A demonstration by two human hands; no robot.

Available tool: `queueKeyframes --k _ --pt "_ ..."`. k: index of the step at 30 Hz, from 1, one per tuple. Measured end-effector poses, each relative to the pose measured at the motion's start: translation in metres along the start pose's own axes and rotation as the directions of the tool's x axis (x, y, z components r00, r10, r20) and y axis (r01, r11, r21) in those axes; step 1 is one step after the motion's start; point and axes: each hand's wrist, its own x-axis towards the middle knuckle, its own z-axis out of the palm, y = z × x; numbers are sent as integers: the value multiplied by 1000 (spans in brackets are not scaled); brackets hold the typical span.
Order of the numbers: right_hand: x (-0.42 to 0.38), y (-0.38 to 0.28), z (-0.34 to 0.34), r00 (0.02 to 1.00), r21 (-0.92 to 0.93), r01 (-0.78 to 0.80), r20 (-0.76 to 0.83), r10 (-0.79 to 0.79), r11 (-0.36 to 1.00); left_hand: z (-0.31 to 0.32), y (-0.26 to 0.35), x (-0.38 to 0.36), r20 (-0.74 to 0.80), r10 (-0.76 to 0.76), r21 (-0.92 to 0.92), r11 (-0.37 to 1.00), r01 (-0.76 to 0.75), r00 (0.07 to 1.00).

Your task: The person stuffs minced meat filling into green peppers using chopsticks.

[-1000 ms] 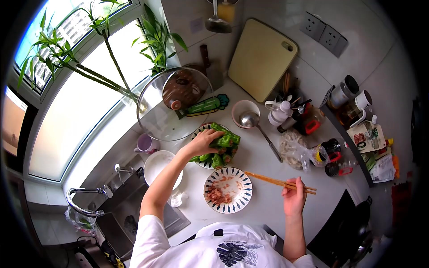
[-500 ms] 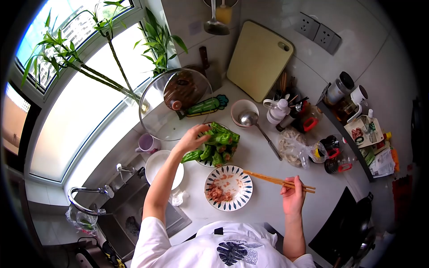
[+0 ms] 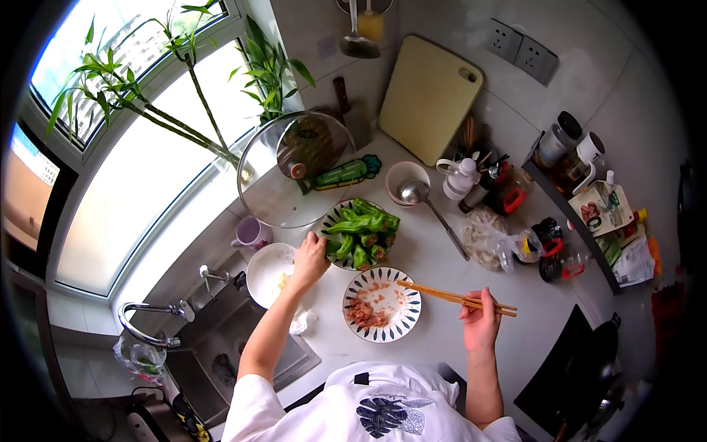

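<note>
At the centre, we see whole green peppers heaped on a patterned plate; just below, pinkish meat on our leaf-rimmed dish; lower right, slanting wooden chopsticks.

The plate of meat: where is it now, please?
In the head view, near its middle, the plate of meat is on the counter, nearer the person than the green peppers; chopsticks in the right hand extend over its right rim.

2 bare forearms reaching forward, left hand palm down, right fingers curled
</note>
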Motion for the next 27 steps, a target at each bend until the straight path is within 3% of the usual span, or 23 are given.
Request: queueKeyframes --k 5,7,8,9,10,11,13,15,17,18,19,20,21,22,23,25,26,27 --pt "-6 4 -3 998 2 -32 -63 32 999 -46 9 -15 15 -118 39 992 118 993" --pt "-7 3 -3 997 2 -31 -67 31 1000 -47 -7 -26 -46 -86 18 996 87 995" --pt "-7 1 -2 997 0 -30 -72 30 1000 -51 -14 -31 65 -189 -333 922 200 980" --pt "-7 1 0 997 1 -36 -62 36 999 -60 -16 -37 202 -246 -624 714 319 948" --pt "-6 -1 2 998 -10 -31 -60 30 999 -67 -17 -47 352 -216 -807 422 412 911" --pt "-5 -1 4 998 -22 -28 -57 26 999 -75 -16 -60 346 -232 -807 421 415 909" --pt "-3 2 9 999 -32 -39 -21 38 999 -90 -11 -92 427 -108 -899 -163 407 898" --pt "-1 7 10 998 -46 -56 14 57 997 -102 -15 -129 394 -3 -873 -313 373 919" --pt "0 15 8 993 -42 -91 77 94 995 -99 -34 -169 237 131 -859 -434 271 963" --pt "-2 18 10 991 -48 -102 80 106 994 -101 -37 -192 230 80 -865 -439 242 970" --pt "-3 20 12 990 -51 -108 85 112 993 -113 -38 -210 243 87 -906 -336 258 966" --pt "-6 21 12 990 -54 -111 84 115 992 -124 -39 -226 454 -118 -886 40 461 883" --pt "-9 22 13 990 -59 -113 73 117 992 -132 -37 -239 469 -423 -379 697 609 776" --pt "-13 22 14 994 -96 -78 64 84 992 -92 -65 -272 241 -694 531 679 506 678" --pt "-15 20 12 996 -138 -47 64 56 989 -67 -89 -297 65 -811 598 498 628 581" --pt "-21 23 8 998 -184 -2 61 13 983 -91 -66 -302 247 -722 377 686 622 647" --pt "-23 25 7 996 -309 32 92 -4 951 -90 -54 -304 263 -721 373 689 621 641" --pt "-22 27 6 991 -422 76 131 -22 904 -88 -45 -296 174 -685 210 728 653 708"
